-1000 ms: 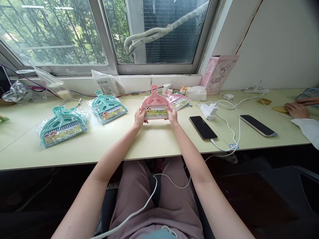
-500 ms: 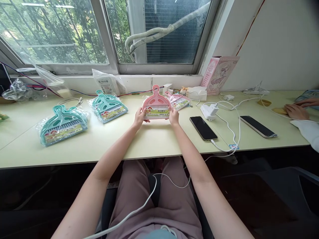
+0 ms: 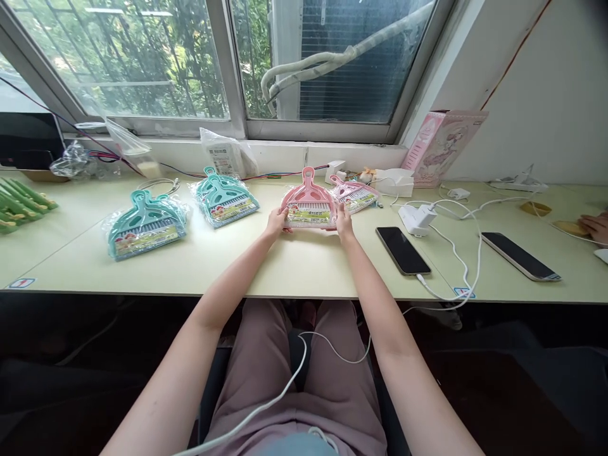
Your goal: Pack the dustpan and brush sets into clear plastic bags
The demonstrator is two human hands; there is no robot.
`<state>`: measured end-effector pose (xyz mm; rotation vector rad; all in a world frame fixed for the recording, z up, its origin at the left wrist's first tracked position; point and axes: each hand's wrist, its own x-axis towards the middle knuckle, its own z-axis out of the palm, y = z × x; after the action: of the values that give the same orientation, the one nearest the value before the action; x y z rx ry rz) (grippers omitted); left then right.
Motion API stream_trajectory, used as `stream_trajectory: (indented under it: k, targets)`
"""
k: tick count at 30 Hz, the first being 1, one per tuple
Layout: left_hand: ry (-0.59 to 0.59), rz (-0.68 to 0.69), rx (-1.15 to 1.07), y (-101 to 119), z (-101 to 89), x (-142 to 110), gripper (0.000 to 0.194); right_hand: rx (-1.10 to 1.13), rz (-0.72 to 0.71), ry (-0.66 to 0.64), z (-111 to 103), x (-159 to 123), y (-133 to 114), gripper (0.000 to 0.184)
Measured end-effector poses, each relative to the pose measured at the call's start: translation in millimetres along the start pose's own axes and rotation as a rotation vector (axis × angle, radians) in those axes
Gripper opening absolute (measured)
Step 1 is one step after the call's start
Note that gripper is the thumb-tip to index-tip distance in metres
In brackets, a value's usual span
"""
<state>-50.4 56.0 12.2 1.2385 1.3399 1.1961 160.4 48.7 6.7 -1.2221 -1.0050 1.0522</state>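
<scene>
Centre frame — left hand [image 3: 276,221] and right hand [image 3: 344,221], fingers closed on the front pink pack [image 3: 311,208], unreleased yet; rear pink pack [image 3: 357,195], teal packs [image 3: 147,225] already benchside.

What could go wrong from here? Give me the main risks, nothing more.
The pink dustpan gripped between the left hand and right hand might knock the second pink dustpan close behind it. The right forearm, right beside the phone, could nudge it or catch its charging cable. The white cable across the lap might get tugged if the person shifts.
</scene>
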Motion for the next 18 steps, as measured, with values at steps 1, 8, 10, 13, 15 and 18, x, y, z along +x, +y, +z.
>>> stream_trajectory:
  k: [1,8,10,13,15,18]
  targets:
    - [0.019,-0.007,0.004,0.4,-2.5,1.3,0.028,0.002,0.019,-0.019,-0.4,-1.1,-1.4,0.066]
    - [0.337,0.034,0.075,2.9,-33.1,15.4,0.031,-0.087,0.015,-0.066,-3.9,-8.1,-7.5,0.069]
    - [0.507,0.022,0.189,4.2,-50.9,20.0,0.030,-0.117,0.016,-0.086,-3.0,-8.2,-6.0,0.067]
    - [0.812,-0.069,0.425,5.6,-87.7,25.0,0.029,-0.203,-0.008,-0.100,-2.1,-5.4,-1.7,0.056]
    - [0.949,-0.103,0.496,4.8,-114.8,26.9,0.033,-0.329,-0.046,-0.039,-3.2,-2.1,1.6,0.042]
    - [0.993,-0.107,0.568,0.5,-147.1,27.3,0.039,-0.600,-0.136,0.133,-6.5,2.2,7.5,0.030]
